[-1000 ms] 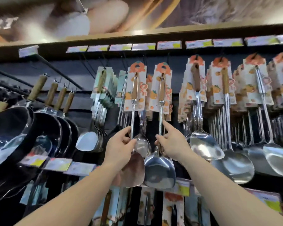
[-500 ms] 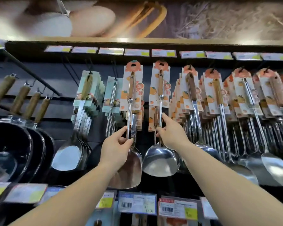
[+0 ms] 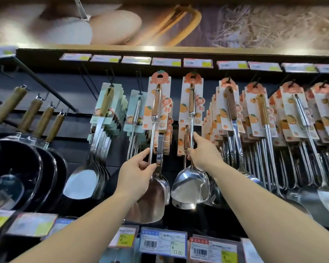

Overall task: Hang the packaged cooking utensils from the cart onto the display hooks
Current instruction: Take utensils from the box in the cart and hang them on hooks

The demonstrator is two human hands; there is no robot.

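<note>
Two packaged steel spatulas with orange-printed cards are raised toward the black display hooks. My left hand (image 3: 139, 171) pinches the shaft of the left spatula (image 3: 156, 103), whose blade hangs below my wrist. My right hand (image 3: 203, 154) grips the shaft of the right spatula (image 3: 191, 183), index finger stretched up along it. Both card tops sit just under the price-tag rail (image 3: 165, 61), level with the hooks. Whether the card holes are on a hook I cannot tell. The cart is out of view.
Rows of carded ladles and turners (image 3: 264, 114) fill the hooks to the right. Green-carded spatulas (image 3: 106, 105) hang at left, beside black woks with wooden handles (image 3: 21, 168). Shelf price labels (image 3: 163, 242) run along the bottom edge.
Both hands have lifted their spatulas higher toward the hooks, and the camera has tilted up, so the display sits lower in view.
</note>
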